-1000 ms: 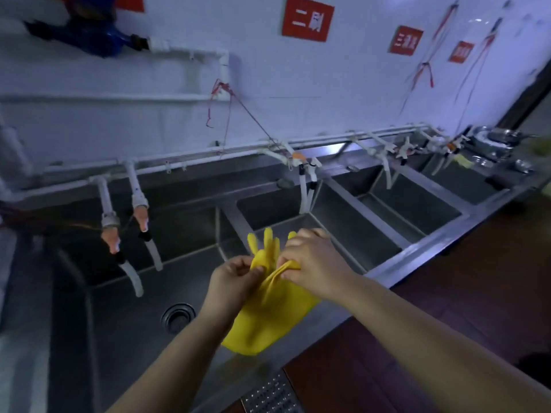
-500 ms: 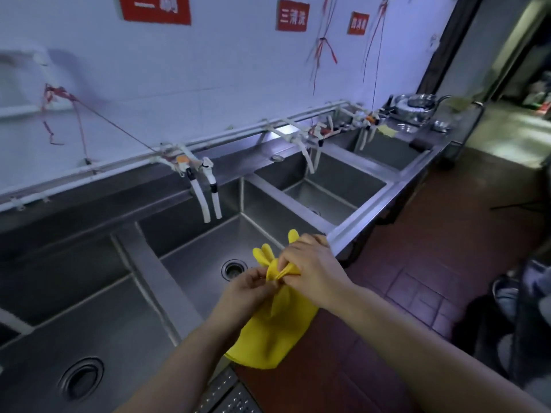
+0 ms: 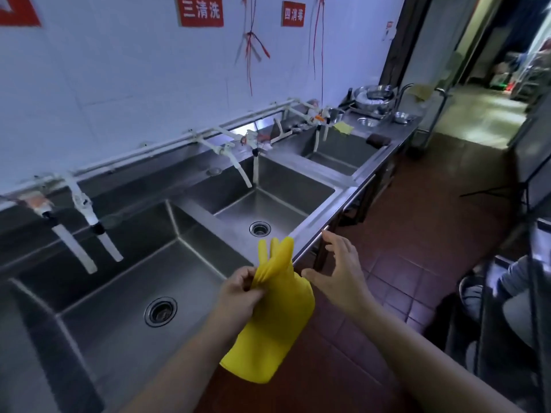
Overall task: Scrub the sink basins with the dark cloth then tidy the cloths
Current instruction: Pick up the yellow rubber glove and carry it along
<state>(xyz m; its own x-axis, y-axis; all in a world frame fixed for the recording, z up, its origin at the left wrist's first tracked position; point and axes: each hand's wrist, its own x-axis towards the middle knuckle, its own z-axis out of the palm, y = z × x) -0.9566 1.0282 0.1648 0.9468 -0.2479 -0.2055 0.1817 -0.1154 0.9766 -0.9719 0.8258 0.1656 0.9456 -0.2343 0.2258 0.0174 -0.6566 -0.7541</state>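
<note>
My left hand (image 3: 240, 289) pinches a yellow rubber glove (image 3: 275, 317) near its fingers, over the front rim of the steel sink unit (image 3: 316, 225). The glove's cuff hangs down toward the floor. To the right of the glove my right hand (image 3: 340, 269) hovers with fingers spread, touching nothing. A row of basins runs away to the right: a near basin (image 3: 125, 308), a middle basin (image 3: 268, 210) and a far basin (image 3: 343, 153). A dark cloth (image 3: 378, 140) lies on the counter past the far basin, with a yellow cloth (image 3: 343, 127) beside it.
White taps (image 3: 89, 216) hang from a pipe along the tiled wall over each basin. Metal bowls (image 3: 374, 96) stand at the counter's far end. Red tiled floor (image 3: 417, 234) lies to the right, with dark stands and a seated person's legs at the right edge.
My view has swung right along the sink row. My right hand has let go of the glove and opened; the left hand still holds it.
</note>
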